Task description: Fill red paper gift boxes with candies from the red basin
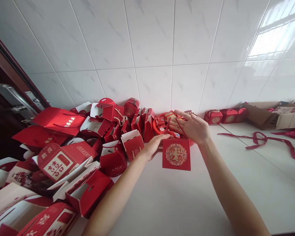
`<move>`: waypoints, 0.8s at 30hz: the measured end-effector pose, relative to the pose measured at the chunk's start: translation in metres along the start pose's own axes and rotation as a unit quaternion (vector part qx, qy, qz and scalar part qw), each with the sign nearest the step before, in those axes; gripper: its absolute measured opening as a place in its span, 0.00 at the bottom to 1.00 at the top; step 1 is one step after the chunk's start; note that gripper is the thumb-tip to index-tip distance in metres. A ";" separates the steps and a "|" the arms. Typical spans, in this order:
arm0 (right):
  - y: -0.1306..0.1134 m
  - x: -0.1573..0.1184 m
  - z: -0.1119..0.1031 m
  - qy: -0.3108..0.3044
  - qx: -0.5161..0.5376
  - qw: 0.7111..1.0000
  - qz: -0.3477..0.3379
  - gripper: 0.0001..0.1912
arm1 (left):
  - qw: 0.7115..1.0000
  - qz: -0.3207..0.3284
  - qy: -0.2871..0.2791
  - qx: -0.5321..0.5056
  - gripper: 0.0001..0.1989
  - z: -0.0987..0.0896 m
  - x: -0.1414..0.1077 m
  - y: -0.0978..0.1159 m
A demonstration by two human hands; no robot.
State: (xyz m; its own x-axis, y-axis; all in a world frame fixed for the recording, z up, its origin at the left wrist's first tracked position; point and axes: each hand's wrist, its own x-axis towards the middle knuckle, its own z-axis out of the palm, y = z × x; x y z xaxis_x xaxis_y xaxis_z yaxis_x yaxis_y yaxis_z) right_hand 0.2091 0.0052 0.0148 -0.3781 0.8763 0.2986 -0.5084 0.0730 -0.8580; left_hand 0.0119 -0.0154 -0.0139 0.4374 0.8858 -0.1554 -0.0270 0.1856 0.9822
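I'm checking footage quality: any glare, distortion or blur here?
Head view: bright window glare on the wall tiles, upper right; the door leans at left, as through a wide lens; gold lettering on the central red bag is legible, without obvious blur.

Bright, lit by cool daylight. Glares white off wall tiles (276,37) above back right corner of counter (177,200). Goes dark at door (0,127) beyond left edge. Stretched toward picture edges, slightly soft.
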 end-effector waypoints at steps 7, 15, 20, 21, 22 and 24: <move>-0.006 -0.005 0.009 -0.004 -0.037 0.999 -0.038 0.28 | 0.999 0.045 0.007 -0.011 0.20 0.001 0.004 -0.004; -0.026 -0.021 0.031 0.005 -0.109 0.992 -0.064 0.27 | 0.994 0.111 0.021 -0.013 0.24 0.001 0.005 -0.006; -0.037 -0.029 0.035 0.031 -0.123 0.988 -0.088 0.24 | 0.968 0.205 0.144 0.017 0.26 0.003 0.006 -0.007; -0.039 -0.030 0.033 0.038 -0.122 0.987 -0.093 0.24 | 0.956 0.234 0.177 0.015 0.24 0.004 0.004 -0.007; -0.041 -0.032 0.031 0.045 -0.121 0.987 -0.096 0.23 | 0.942 0.262 0.210 0.017 0.21 0.007 0.001 -0.007; -0.045 -0.035 0.024 0.064 -0.123 0.985 -0.101 0.21 | 0.914 0.316 0.252 0.049 0.14 0.014 -0.007 -0.007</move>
State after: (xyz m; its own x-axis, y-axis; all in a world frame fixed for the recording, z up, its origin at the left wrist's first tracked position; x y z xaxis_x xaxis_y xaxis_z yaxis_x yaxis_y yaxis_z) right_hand 0.2267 -0.0404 0.0534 -0.1800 0.8837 0.4321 -0.3537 0.3518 -0.8667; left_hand 0.0217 -0.0289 -0.0179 -0.1075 0.8912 0.4408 -0.0396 -0.4468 0.8937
